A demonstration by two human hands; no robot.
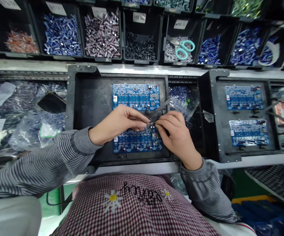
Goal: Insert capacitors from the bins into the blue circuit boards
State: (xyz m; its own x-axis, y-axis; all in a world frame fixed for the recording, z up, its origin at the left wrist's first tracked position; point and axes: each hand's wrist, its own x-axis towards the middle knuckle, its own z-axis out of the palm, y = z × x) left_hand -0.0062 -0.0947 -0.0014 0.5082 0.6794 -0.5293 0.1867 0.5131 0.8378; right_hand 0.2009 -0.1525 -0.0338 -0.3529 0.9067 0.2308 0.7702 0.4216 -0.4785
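Two blue circuit boards lie in a black tray (92, 98), an upper board (134, 95) and a lower board (137, 144). My left hand (123, 123) reaches over the left part of the lower board, thumb and fingers pinched near its top right. Close beside those fingertips, my right hand (173, 131) is pinched at the same board's upper right edge. What either pinch holds is too small to make out. A dark grey strip (160, 108) slants up and right from between the hands.
Bins of components (102, 32) line the back, one with turquoise scissors (185, 49) in it. A second tray (220, 124) with two boards stands right. Plastic bags (33, 124) lie left. A person's checked clothing shows at lower right.
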